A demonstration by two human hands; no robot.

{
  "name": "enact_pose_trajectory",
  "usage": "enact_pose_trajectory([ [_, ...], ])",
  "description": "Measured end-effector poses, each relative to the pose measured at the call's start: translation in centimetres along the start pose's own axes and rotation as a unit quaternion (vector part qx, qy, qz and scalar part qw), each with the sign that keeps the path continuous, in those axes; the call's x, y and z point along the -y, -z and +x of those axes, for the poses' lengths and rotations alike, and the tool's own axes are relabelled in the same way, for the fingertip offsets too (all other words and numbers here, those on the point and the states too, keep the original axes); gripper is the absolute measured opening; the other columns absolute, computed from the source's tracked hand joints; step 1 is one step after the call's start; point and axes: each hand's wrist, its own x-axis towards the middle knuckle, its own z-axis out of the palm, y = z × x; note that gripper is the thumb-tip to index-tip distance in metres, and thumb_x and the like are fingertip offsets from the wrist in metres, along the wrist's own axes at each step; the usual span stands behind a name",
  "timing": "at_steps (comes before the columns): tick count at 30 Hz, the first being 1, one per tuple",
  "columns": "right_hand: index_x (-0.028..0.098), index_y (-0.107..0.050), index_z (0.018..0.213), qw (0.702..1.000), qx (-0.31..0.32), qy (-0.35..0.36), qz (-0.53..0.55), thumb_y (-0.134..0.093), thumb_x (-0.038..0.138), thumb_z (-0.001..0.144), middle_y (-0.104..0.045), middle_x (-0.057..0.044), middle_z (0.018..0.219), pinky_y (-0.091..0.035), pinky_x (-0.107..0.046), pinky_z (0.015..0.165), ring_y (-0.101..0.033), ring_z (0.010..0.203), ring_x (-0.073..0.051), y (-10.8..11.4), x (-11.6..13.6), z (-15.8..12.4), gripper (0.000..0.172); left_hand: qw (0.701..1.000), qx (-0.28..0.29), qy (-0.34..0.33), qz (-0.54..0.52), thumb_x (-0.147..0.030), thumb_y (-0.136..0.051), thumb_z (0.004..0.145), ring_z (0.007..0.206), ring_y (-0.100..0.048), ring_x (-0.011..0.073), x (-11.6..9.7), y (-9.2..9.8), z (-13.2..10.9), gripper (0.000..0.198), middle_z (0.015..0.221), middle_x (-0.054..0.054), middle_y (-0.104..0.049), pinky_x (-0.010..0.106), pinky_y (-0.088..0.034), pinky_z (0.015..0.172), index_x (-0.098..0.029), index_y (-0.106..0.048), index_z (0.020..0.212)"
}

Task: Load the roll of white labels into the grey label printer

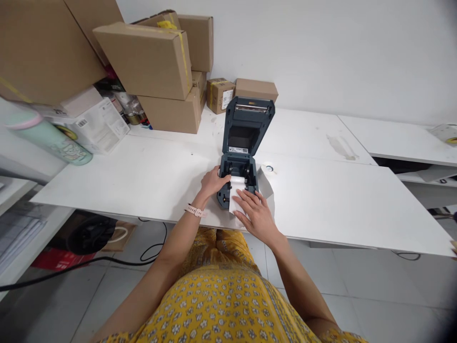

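Observation:
A dark grey label printer stands near the front edge of the white table, its lid tipped up. Inside lies a small white paper roll, its paper strip drawn forward over the printer's front. My left hand, wearing a pink wristband, grips the printer's left side, thumb over the rim beside the roll; its other fingers are partly hidden. My right hand lies over the paper strip with fingers stretched out and apart, covering part of the printer's front.
Cardboard boxes are piled at the back left, near a mint bottle and a white box. Backing paper lies right of the printer. Black cables run below the table. Someone's fingertips show at the far right edge.

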Motion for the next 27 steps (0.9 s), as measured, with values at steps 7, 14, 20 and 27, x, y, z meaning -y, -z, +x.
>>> enact_pose_trajectory([
  [7, 0.024, -0.048, 0.151, 0.999, 0.043, 0.007, 0.004, -0.04, 0.049, 0.106, -0.044, -0.007, 0.161, -0.034, -0.059, 0.12, -0.044, 0.148, -0.03, 0.2, -0.2, -0.2, 0.052, 1.0, -0.014, 0.013, -0.015, -0.053, -0.06, 0.085, 0.121, -0.065, 0.0375, -0.4, 0.1, -0.8, 0.067, 0.131, 0.017, -0.069, 0.048, -0.049, 0.101, -0.019, -0.053, 0.143],
  [14, 0.028, -0.049, 0.152, 0.989, 0.106, 0.047, 0.09, -0.051, 0.061, 0.098, -0.048, -0.01, 0.158, -0.036, -0.062, 0.12, -0.046, 0.147, -0.033, 2.8, -1.7, 0.3, 0.063, 0.988, -0.044, -0.043, -0.143, -0.055, -0.074, 0.077, 0.155, -0.028, 0.039, -0.1, -2.5, -5.7, 0.108, 0.167, 0.02, -0.029, 0.055, -0.027, 0.123, -0.019, -0.017, 0.162],
  [20, 0.026, -0.071, 0.119, 0.942, -0.195, -0.093, 0.259, -0.049, 0.06, 0.1, -0.075, -0.007, 0.121, -0.052, -0.048, 0.105, -0.069, 0.116, -0.026, 9.2, -7.6, 7.6, 0.045, 0.972, -0.032, -0.024, -0.234, -0.047, -0.079, 0.077, 0.158, -0.023, 0.0346, 1.2, -4.0, -9.6, 0.116, 0.171, 0.015, -0.019, 0.051, -0.024, 0.127, -0.025, -0.004, 0.164],
  [27, 0.026, -0.052, 0.141, 0.879, -0.171, -0.19, 0.404, -0.022, 0.073, 0.1, -0.054, -0.008, 0.151, -0.038, -0.045, 0.118, -0.049, 0.14, -0.022, 10.1, -13.7, 22.0, 0.069, 0.945, -0.064, -0.036, -0.319, -0.047, -0.08, 0.076, 0.156, -0.027, 0.032, 2.3, -6.3, -11.1, 0.125, 0.17, 0.015, -0.022, 0.047, -0.029, 0.125, -0.028, 0.008, 0.163],
])
